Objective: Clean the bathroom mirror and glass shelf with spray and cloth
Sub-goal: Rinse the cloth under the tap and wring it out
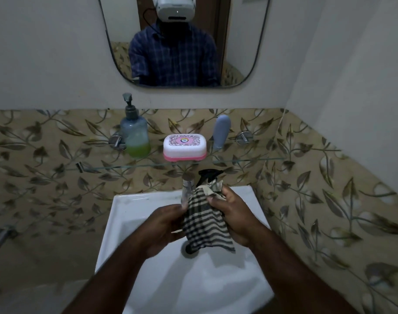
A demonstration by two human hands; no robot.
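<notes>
Over the white sink [130,214] I hold a black-and-cream striped cloth [204,225] between both hands. My right hand [233,214] grips its upper edge; my left hand [164,225] holds its left side. Just behind the cloth stands a spray bottle, of which only the black trigger head [210,175] shows. The wall mirror [184,41] hangs above, reflecting a person in a blue checked shirt. Between mirror and sink runs the glass shelf [250,160].
On the shelf stand a pump bottle with green liquid [135,134], a pink-and-white soap box [184,147] and a grey-blue tube [221,131]. A razor [80,167] lies at the shelf's left end. The chrome tap [187,189] rises behind the sink. A tiled wall closes the right side.
</notes>
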